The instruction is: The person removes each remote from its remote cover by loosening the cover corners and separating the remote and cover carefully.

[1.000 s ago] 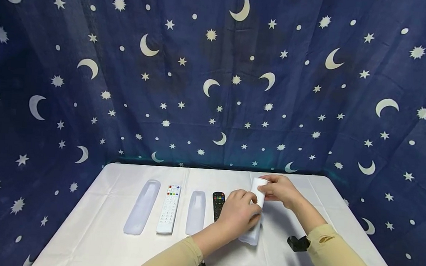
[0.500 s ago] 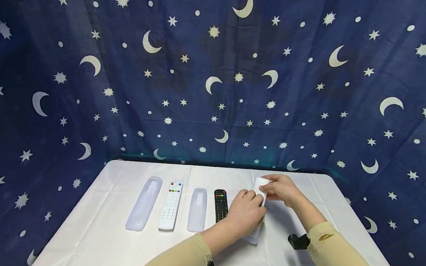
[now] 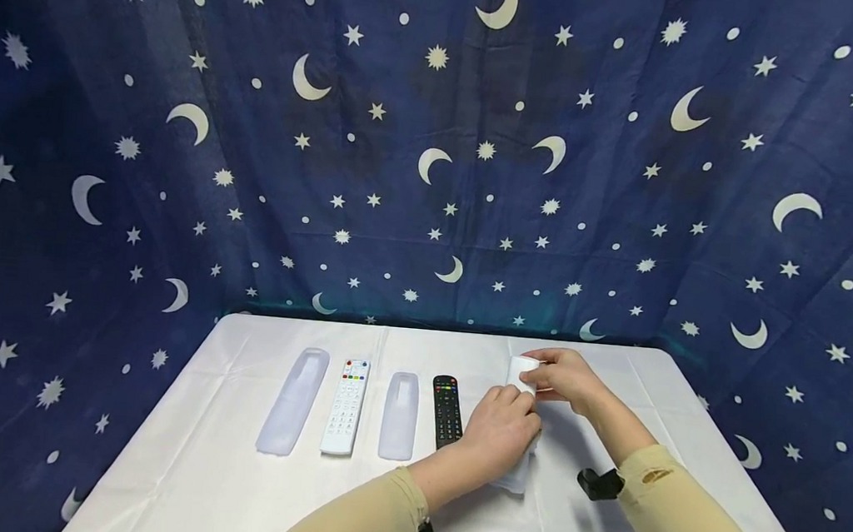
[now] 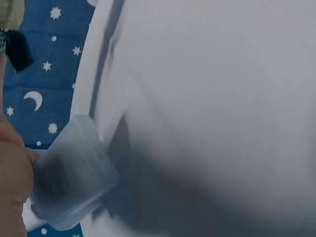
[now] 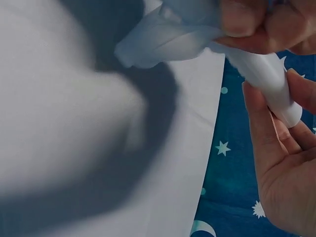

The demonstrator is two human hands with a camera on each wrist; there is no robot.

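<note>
Both hands hold a white remote control [image 3: 520,367] at the right side of the table, its rounded end uppermost. My right hand [image 3: 566,379] pinches that end between thumb and fingers. Lower down, my left hand [image 3: 500,430] grips a translucent remote cover [image 3: 514,478] around the remote's body. In the right wrist view the cover [image 5: 168,44] hangs creased and loose past the left hand's fingers, while the bare white end [image 5: 269,79] sticks out toward the right palm. The cover's wide end [image 4: 74,168] shows in the left wrist view. The left hand hides the remote's middle.
A row lies on the white-covered table [image 3: 191,481]: a long translucent cover [image 3: 293,402], a white remote with buttons [image 3: 345,406], a shorter translucent cover [image 3: 400,416] and a black remote [image 3: 448,410], partly behind the left hand. A starry blue curtain [image 3: 374,170] hangs behind.
My left hand has slid up along the remote toward the right hand, and less of the white end shows. The right hand keeps its hold. The head view has shifted slightly.
</note>
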